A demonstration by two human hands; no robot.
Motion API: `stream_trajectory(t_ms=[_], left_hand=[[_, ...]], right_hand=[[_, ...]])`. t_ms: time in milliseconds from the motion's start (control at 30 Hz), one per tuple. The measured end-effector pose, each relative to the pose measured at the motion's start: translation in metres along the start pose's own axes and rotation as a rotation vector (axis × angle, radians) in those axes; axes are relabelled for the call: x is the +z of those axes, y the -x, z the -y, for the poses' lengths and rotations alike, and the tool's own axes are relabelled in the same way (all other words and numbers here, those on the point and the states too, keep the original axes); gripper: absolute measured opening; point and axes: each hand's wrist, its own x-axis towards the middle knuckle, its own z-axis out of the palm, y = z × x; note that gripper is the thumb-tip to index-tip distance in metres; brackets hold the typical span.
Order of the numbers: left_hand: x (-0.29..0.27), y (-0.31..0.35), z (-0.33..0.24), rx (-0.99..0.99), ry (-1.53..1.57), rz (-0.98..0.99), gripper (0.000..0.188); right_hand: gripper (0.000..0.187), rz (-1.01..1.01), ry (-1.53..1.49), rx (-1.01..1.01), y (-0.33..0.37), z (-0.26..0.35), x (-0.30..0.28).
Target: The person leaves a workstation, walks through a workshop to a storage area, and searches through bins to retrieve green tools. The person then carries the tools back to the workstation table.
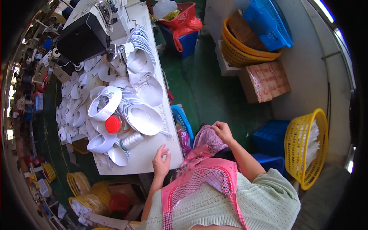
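My left hand (161, 162) hovers at or rests on the near edge of the white table (149, 156), its fingers loosely bent and apart, holding nothing I can see. Over my lap, to the right of the table, my right hand (223, 132) is closed with its fingertips together; whether anything is in them is hidden. Nearest my left hand lie a spool of shiny white thread (132, 140) and a clear jar with a red lid (112, 124). Beyond them stands a fanned stack of curved white pieces (145, 119), with a white looped band (109, 104) beside it.
A sewing machine (84, 36) stands at the table's far end, among many loose white pieces (74, 97). On the right are a yellow basket (303, 149) holding white material, a cardboard box (266, 82) and stacked orange baskets (245, 53). A red bin (184, 15) stands beyond the table.
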Motion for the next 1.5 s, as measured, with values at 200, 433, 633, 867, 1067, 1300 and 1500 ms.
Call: stream_trajectory(t_ms=[200, 433, 633, 867, 1067, 1300, 1500], left_hand=[[0.046, -0.05, -0.04, 0.006, 0.014, -0.02, 0.04], [0.138, -0.127, -0.084, -0.404, 0.271, -0.047, 0.04], [0.2, -0.212, -0.119, -0.274, -0.06, 0.17, 0.048], [0.219, -0.294, -0.148, -0.306, 0.239, 0.212, 0.056], [0.21, -0.352, -0.147, -0.459, 0.804, 0.1, 0.058], [0.159, -0.461, -0.176, -0.528, 1.819, 0.21, 0.072], [0.102, -0.546, -0.18, -0.356, 1.312, 0.033, 0.056]], right_hand=[[0.025, 0.115, 0.319, -0.123, -0.075, 0.003, -0.002], [0.021, 0.252, -0.212, -0.189, -0.2, -0.016, -0.065], [0.037, 0.28, -0.584, 0.284, -0.252, -0.006, -0.136], [0.051, 0.481, -0.614, 0.124, -0.279, 0.052, -0.135], [0.058, 0.628, -0.585, -0.16, -0.299, 0.12, -0.101], [0.057, 0.297, 0.716, -0.909, -0.38, 0.206, -0.085], [0.055, 0.038, 0.67, -0.3, -0.564, 0.176, -0.171]])
